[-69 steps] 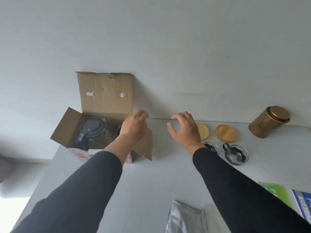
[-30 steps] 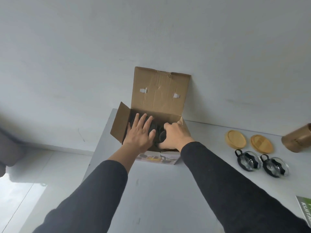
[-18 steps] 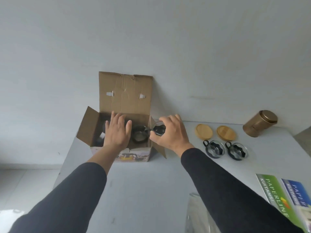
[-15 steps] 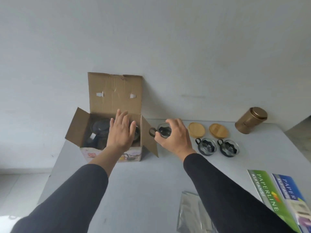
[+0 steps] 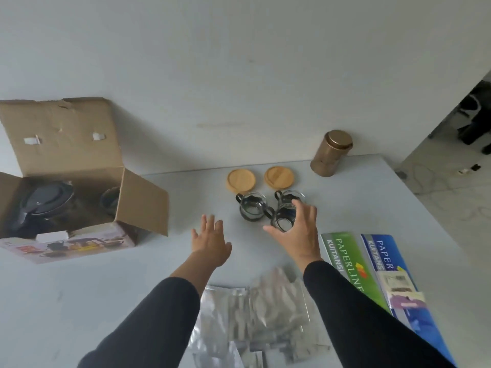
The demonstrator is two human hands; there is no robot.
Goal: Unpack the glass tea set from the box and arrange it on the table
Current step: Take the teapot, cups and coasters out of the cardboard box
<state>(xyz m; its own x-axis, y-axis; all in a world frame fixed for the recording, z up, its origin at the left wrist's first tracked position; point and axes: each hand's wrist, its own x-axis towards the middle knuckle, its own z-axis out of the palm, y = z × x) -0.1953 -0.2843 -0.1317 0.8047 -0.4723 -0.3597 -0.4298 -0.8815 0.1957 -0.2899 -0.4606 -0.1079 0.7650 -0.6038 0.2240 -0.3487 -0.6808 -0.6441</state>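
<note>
Three cups [image 5: 283,219] now sitting out on table [image 5: 372,197], third just arriving from box [image 5: 79,208]. Right hand [image 5: 297,235] curling round it, seemingly setting down. Left hand [image 5: 211,243] hovering spread, holding nothing. Teapot [image 5: 45,205] and another cup still waiting in box.

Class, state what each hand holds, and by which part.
The right hand holds a glass cup round its body. The left hand holds nothing.

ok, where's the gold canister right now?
In the head view the gold canister stands upright at the table's far right, against the wall, just right of the two wooden coasters.
</note>
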